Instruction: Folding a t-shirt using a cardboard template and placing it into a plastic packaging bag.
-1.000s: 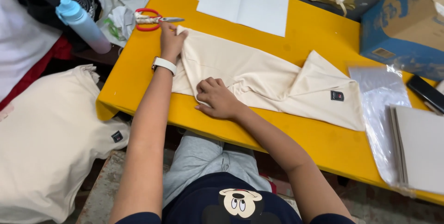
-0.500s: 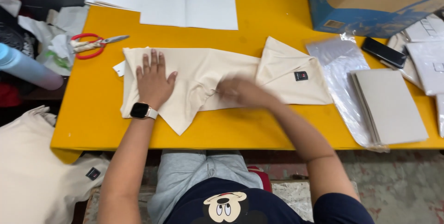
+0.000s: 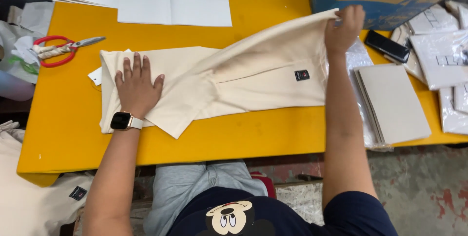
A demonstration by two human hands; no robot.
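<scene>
Two hands work the cream garment [image 3: 219, 82] lengthwise along the desk [image 3: 58, 133]: my left hand [image 3: 138, 84] presses flat on its left end, my right hand [image 3: 343, 29] pinches its raised right edge.

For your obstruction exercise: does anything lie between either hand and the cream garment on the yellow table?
Nothing visible does. The left hand lies flat on the cream garment; the right hand has its grip on the lifted edge.

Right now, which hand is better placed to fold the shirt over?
Probably the right hand: it holds the cream shirt's lifted edge, while the left hand lies flat, pinning the other end.
</scene>
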